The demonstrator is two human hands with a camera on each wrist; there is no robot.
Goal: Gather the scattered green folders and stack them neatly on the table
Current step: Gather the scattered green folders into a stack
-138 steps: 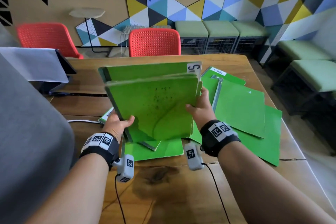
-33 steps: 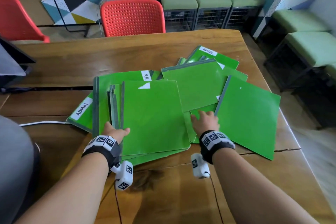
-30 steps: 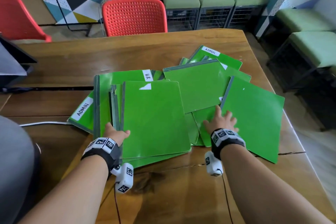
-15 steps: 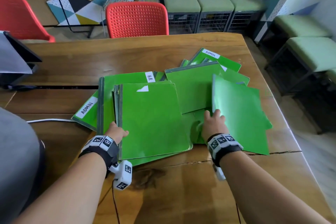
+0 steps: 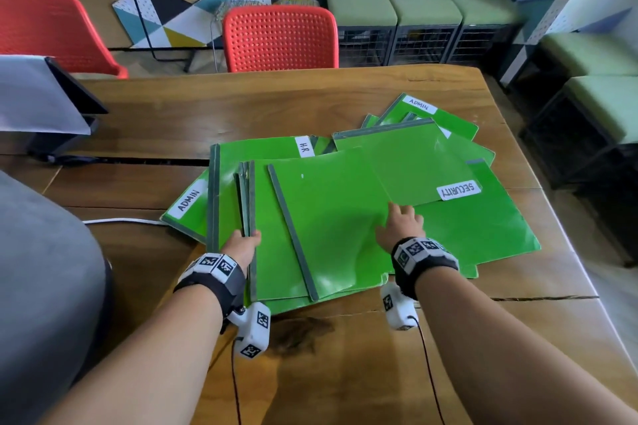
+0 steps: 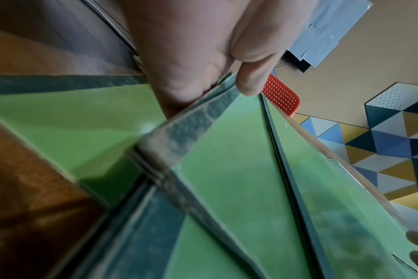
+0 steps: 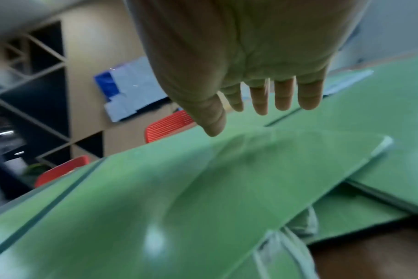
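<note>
Green folders lie overlapping on the wooden table (image 5: 345,355). My left hand (image 5: 243,245) pinches the grey spines of the near stack (image 5: 247,197); in the left wrist view the thumb (image 6: 251,75) and fingers clamp those spines (image 6: 191,120). A folder (image 5: 331,217) lies askew on top of that stack, its spine to the left. My right hand (image 5: 402,224) rests flat on its right edge, its fingers (image 7: 263,94) straight above the cover (image 7: 203,179). Loose folders labelled SECURITY (image 5: 459,190), ADMIN (image 5: 423,105), H.R (image 5: 303,147) and ADMIN (image 5: 188,200) spread around.
A propped dark stand with white paper (image 5: 45,97) sits at the table's left. A white cable (image 5: 121,220) runs beside the folders. Two red chairs (image 5: 279,38) (image 5: 51,31) stand behind the table, green stools (image 5: 587,55) to the right. The table's right edge is close to the loose folders.
My right hand lifted the rightmost folder and turned it over leftward onto the stack, uncovering the SECURITY folder. My left hand kept its hold on the stack's spines.
</note>
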